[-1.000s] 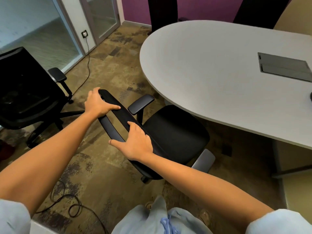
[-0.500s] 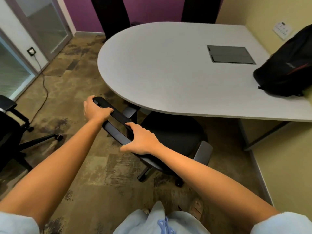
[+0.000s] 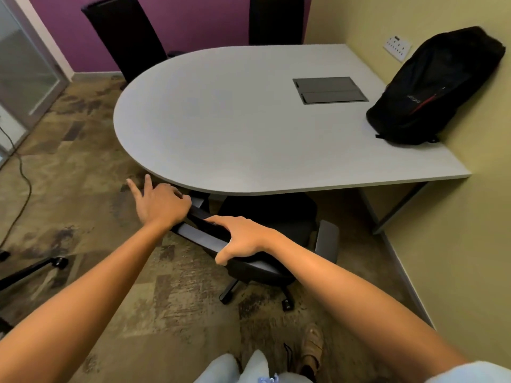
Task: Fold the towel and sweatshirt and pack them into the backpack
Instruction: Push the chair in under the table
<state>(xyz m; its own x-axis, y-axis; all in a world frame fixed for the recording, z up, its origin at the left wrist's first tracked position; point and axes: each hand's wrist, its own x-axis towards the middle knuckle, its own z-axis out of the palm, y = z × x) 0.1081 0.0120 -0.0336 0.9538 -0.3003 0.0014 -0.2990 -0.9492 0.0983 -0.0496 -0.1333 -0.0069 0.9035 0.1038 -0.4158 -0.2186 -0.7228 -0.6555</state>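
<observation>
Right hand (image 3: 243,239) clamped on chair backrest (image 3: 206,236); left hand (image 3: 160,201) resting there, fingers spread apart; backpack (image 3: 434,87) at desk (image 3: 235,128) far right edge

Pale blue short sleeves (image 3: 475,373), bare forearms, and a tan sandal (image 3: 312,346).

One grey table (image 3: 235,120) with one dark cable hatch (image 3: 330,89) and one black backpack (image 3: 434,87). Four black office chairs: one (image 3: 265,230) under two bare hands, left (image 3: 160,203) and right (image 3: 243,239), two (image 3: 127,31) (image 3: 276,20) at the purple wall, and one's base (image 3: 33,268) at left. One wall socket plate (image 3: 397,47), one floor cable (image 3: 25,183), and one sandalled foot (image 3: 312,346).
</observation>
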